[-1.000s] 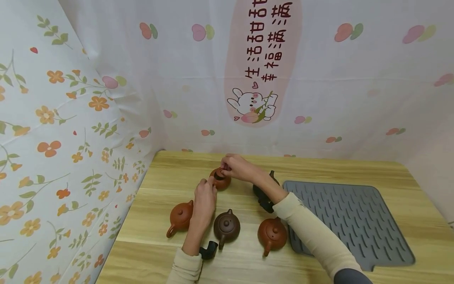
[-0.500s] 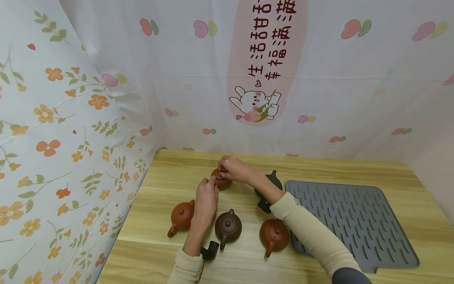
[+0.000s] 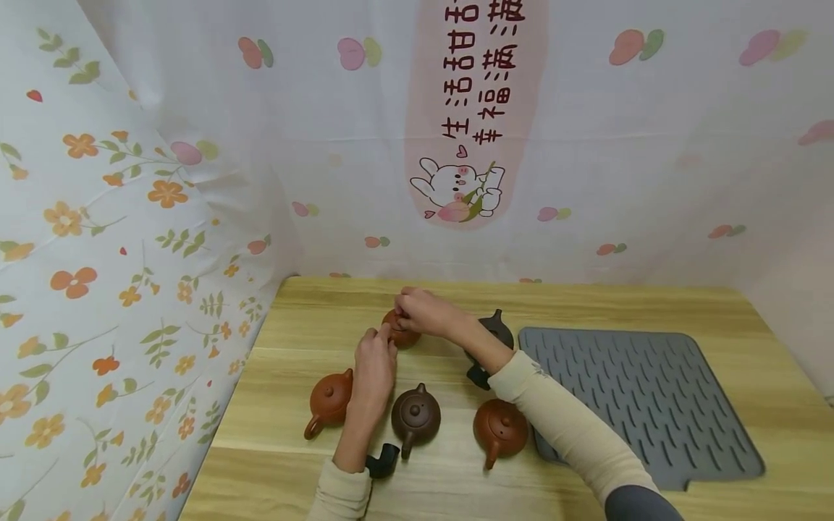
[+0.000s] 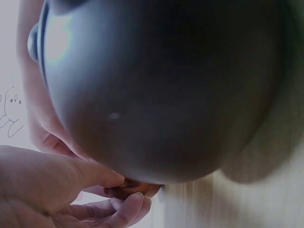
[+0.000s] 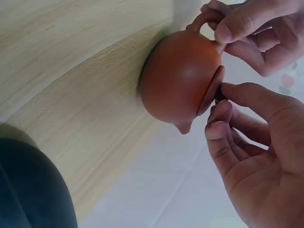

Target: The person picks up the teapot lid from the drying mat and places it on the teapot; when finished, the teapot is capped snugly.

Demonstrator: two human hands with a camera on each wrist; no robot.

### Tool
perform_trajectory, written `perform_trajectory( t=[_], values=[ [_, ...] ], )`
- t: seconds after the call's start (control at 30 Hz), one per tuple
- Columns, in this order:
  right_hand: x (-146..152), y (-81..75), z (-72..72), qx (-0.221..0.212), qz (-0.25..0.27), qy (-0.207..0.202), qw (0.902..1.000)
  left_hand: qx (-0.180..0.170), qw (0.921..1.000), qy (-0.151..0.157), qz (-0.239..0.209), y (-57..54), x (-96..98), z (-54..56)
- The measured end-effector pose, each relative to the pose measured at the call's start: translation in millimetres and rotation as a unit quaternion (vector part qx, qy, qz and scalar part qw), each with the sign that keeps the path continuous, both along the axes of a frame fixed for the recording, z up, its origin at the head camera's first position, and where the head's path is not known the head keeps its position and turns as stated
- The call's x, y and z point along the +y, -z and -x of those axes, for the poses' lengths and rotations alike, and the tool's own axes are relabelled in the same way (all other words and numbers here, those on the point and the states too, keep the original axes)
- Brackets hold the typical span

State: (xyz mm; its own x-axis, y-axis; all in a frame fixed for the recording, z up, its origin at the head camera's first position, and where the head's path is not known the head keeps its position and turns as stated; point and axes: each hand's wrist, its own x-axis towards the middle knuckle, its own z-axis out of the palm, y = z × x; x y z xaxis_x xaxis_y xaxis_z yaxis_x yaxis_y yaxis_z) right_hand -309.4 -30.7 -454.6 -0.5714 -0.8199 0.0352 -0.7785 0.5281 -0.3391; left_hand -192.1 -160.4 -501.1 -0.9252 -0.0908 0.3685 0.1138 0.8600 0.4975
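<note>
At the back of the table stands a small reddish-brown clay teapot (image 3: pixel 405 340) with both hands on it. My left hand (image 3: pixel 376 362) grips its loop handle (image 5: pixel 205 18), seen in the right wrist view. My right hand (image 3: pixel 426 312) pinches the knob of the round lid (image 5: pixel 212 91), which lies over the pot's mouth. The spout (image 5: pixel 184 127) points away from the left hand. From the left wrist, a dark brown teapot (image 4: pixel 161 95) fills most of the picture and partly hides the hands and the clay pot.
Nearer on the table stand an orange-brown teapot (image 3: pixel 331 399), the dark brown one, and another reddish teapot (image 3: pixel 500 428). A black teapot (image 3: pixel 498 331) is partly behind the right forearm. A grey ridged mat (image 3: pixel 641 398) lies at the right, under the right sleeve.
A second ago the lid was tilted and the pot's dark mouth showed; the right hand has since lowered the lid over it. The left hand stays at the handle.
</note>
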Motion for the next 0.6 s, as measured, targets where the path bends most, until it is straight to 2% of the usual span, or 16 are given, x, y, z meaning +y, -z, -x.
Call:
perform_trajectory(
  t=[0.23,0.37,0.47,0.6],
  values=[
    [-3.8,-5.0,-0.3,-0.014,-0.007,0.008,0.9998,0.004,1.0,0.003,-0.002,3.6,-5.8,2.8],
    [4.1,-10.1,-4.5,-0.015,-0.009,0.01,0.9998,-0.003,1.0,0.002,-0.007,6.6,-7.7,2.1],
    [18.0,-16.8,-12.2,0.0,0.019,0.008,0.9998,-0.003,0.9999,0.0,-0.016,8.9,-9.7,0.1],
    [47.1,-24.7,-27.6,0.008,0.087,0.012,0.9961,-0.007,0.9993,-0.003,-0.036,12.6,-14.2,-1.4]
  ],
)
